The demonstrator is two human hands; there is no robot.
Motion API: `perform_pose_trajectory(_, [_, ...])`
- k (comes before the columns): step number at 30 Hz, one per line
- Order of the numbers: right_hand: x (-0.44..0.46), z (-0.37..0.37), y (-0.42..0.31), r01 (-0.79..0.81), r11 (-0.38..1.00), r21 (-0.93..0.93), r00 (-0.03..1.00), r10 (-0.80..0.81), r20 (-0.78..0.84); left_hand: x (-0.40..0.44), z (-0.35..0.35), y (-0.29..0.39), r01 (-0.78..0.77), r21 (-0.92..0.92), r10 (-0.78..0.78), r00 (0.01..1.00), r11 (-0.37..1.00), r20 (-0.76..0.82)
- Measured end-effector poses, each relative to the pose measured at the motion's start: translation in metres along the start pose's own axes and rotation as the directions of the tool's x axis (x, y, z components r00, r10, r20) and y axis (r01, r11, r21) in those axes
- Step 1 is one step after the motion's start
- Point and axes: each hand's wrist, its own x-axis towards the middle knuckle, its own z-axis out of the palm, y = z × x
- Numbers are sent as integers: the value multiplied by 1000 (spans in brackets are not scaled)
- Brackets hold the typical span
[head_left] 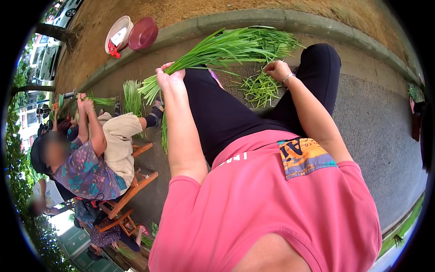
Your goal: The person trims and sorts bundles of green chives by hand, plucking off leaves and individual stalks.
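A long bundle of green stalks [217,47] lies across from my left knee toward the kerb, its pale ends pointing down to the left. My left hand [171,78] is wrapped round the bundle near those pale ends. Above the ground between my legs, my right hand [277,71] has its fingers bent together at the leafy side; whatever they pinch is too small to make out. Just below it is a pile of short green pieces [260,89]. More leaves spread out behind, by the kerb.
At the left a person [90,167] sits on a wooden chair [136,188], holding green stalks. Upright stalks [132,97] stand near that person's feet. A pink basin [143,34] and a pale basin [118,34] are beside the kerb [226,19]. Other people sit farther back.
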Motion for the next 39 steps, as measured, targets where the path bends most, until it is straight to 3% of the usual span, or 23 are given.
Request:
perform_pose_trajectory(9, [-4,-2,-4,9,999,-42,999,-7,49,3,-4,1,-25,13,25,1000,1000,12])
perform_pose_trajectory(23, [-3,-2,-3,20,998,-64,999,-22,-42,-2,-4,3,5,-13,-5,999,1000,34])
perform_pose_trajectory(35, [-2,-6,-6,55,998,21,992,-53,-119,10,-5,8,61,-64,-58,997,996,49])
perform_pose_trajectory(39, [3,-6,-2,-17,980,199,993,39,-107,8,-6,10,104,-59,-99,992,993,75])
